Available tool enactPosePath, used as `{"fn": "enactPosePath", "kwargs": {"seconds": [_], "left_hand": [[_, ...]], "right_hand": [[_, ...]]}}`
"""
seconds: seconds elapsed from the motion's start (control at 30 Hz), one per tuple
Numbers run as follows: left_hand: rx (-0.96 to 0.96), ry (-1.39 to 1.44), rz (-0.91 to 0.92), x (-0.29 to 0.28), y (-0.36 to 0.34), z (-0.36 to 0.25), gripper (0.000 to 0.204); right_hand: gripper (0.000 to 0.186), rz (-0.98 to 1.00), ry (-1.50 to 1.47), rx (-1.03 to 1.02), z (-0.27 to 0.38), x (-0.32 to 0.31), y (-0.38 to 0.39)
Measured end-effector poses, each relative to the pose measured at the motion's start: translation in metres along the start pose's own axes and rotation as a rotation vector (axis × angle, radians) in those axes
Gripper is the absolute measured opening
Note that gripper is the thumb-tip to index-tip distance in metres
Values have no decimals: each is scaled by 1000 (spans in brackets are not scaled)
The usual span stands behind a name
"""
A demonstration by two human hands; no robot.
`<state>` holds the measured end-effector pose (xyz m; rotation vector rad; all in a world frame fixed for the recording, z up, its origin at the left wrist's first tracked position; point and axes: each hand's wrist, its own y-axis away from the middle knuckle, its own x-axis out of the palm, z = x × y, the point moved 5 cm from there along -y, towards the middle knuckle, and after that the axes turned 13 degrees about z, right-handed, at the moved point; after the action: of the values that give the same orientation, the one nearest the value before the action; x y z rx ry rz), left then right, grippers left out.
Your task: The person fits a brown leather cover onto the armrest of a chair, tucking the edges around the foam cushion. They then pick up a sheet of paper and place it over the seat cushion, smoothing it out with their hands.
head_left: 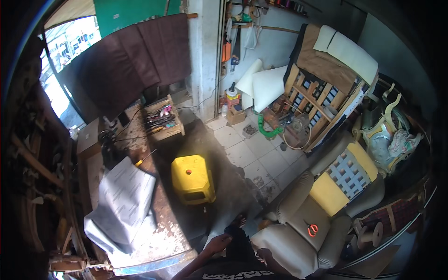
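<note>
One hand (218,243) visible, low in the view, on a forearm entering from the lower edge; which hand it is cannot be told. It hangs empty beside the workbench (161,235) edge, fingers loosely curled together, pinching nothing. The other hand is not seen.

Nearest items:
- One grey fabric sheet (122,203), draped over the workbench, its lower corner cut off by folds.
- One yellow plastic stool (191,179), on the floor just beside the bench.
- One beige armchair (305,228), partly stripped, with two yellow foam pads and a white webbing panel; its base is hidden by the person's dark clothing.
- One pair of orange-handled scissors (312,229), lying on the armchair seat.

Further off:
- One wooden tool tray (163,119) on the bench; contents too small to count.
- One bare wooden sofa frame (322,93), leaning on the wall.
- One green coiled hose (267,129).
- One brown cloth (135,60), hung across the window.
- One yellow-and-white bottle (232,95), label unreadable.
</note>
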<state>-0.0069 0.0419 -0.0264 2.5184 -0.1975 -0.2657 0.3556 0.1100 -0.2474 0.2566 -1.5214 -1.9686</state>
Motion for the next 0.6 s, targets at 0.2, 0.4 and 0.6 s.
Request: {"fn": "enactPosePath", "kwargs": {"seconds": [0.2, 0.4, 0.6], "left_hand": [[-114, -39, 10, -34, -138, -67, 49], [45, -182, 104, -36, -226, -183, 47], [146, -617, 577, -18, -303, -221, 47]], "right_hand": [[28, -5, 1150, -220, 145, -39, 18], [28, -113, 100, -151, 210, -75, 42], [42, -353, 515, -179, 216, -46, 5]]}}
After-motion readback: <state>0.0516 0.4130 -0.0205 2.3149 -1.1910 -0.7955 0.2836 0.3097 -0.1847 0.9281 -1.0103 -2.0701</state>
